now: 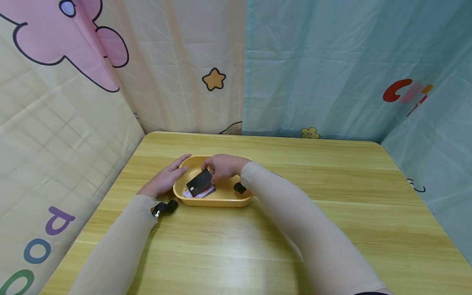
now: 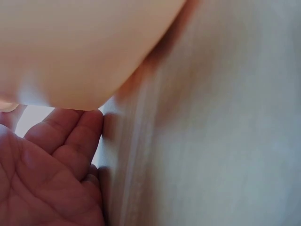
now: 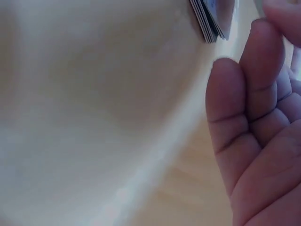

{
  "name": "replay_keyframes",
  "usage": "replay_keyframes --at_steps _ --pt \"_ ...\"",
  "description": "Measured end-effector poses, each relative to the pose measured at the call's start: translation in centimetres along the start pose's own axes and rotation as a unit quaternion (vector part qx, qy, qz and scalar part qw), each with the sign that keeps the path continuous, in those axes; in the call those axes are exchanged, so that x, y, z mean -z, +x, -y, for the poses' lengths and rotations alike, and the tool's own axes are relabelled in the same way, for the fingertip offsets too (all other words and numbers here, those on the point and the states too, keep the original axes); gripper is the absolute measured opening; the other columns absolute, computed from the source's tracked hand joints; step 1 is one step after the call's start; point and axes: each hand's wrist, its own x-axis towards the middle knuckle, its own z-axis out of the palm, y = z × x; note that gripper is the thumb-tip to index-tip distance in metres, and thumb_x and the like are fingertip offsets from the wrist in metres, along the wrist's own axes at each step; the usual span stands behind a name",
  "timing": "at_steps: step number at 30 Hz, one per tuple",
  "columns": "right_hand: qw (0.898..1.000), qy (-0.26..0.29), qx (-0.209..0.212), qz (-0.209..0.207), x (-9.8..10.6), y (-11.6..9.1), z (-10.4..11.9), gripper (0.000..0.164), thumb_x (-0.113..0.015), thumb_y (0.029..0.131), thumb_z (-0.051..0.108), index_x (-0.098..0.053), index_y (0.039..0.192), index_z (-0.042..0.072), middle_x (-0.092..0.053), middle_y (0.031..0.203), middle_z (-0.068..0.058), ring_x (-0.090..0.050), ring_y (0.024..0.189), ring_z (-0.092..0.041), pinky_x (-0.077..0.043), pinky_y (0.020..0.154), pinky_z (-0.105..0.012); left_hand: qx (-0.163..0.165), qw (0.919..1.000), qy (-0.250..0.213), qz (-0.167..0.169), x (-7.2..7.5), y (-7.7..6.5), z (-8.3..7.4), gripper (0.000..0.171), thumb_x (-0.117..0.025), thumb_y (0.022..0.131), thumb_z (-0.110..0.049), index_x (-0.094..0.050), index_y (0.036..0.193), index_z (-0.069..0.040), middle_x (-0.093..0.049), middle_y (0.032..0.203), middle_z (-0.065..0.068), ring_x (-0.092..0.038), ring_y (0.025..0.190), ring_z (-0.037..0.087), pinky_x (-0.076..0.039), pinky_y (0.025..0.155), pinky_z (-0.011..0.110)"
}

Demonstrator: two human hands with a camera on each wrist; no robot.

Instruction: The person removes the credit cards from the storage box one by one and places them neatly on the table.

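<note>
A yellow oval-ended tray [image 1: 228,202] sits on the table. At its left end, my left hand [image 1: 164,179] holds the rim, thumb over the edge and fingers along the outside. The left wrist view shows this hand [image 2: 51,174] low against the tray's wall [image 2: 70,56]. My right hand [image 1: 225,167] reaches inside and pinches a black card [image 1: 198,184] by its upper corner. Beneath that card lie pink-and-white cards [image 1: 206,191]. In the right wrist view, the edges of stacked cards [image 3: 207,21] appear beside the fingers of my right hand [image 3: 263,122].
The light wood table [image 1: 236,246] extends around the tray. Curtains with cartoon prints [image 1: 313,73] stand behind and at both sides. A small black device [image 1: 164,207] is worn at the left wrist, another [image 1: 239,188] at the right wrist, over the tray.
</note>
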Motion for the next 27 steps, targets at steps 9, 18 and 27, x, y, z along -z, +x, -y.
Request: replay_keyframes --at_steps 9,18,27 --pt "0.999 0.010 0.028 -0.028 1.8 -1.6 -0.6 0.053 -0.079 0.086 0.018 -0.065 0.136 0.007 -0.061 0.082 0.002 -0.054 0.075 -0.013 -0.043 0.071 -0.025 -0.001 0.9999 -0.015 0.005 0.0 0.0 0.0 0.060 -0.039 0.115 -0.038 -0.016 0.170 -0.032 -0.022 0.174 0.018 -0.045 0.147 0.040 -0.043 0.117 0.047" --pt "0.996 0.079 -0.004 -0.045 3.6 -4.3 -2.0 0.054 -0.078 0.088 0.022 -0.066 0.138 0.008 -0.069 0.110 -0.003 -0.059 0.099 -0.017 -0.048 0.089 -0.027 0.011 0.9999 -0.012 0.001 -0.2 0.3 0.2 0.059 -0.039 0.114 -0.042 -0.018 0.169 -0.034 -0.020 0.175 0.016 -0.045 0.148 0.042 -0.037 0.122 0.055" --pt "0.986 0.141 0.000 -0.084 5.2 -7.3 -3.9 0.052 -0.077 0.086 0.016 -0.065 0.135 0.002 -0.067 0.103 -0.005 -0.057 0.095 -0.017 -0.049 0.085 -0.025 0.020 0.9998 -0.007 -0.004 -0.1 0.1 0.1 0.060 -0.040 0.114 -0.042 -0.018 0.169 -0.034 -0.019 0.175 0.016 -0.036 0.154 0.043 -0.027 0.127 0.058"
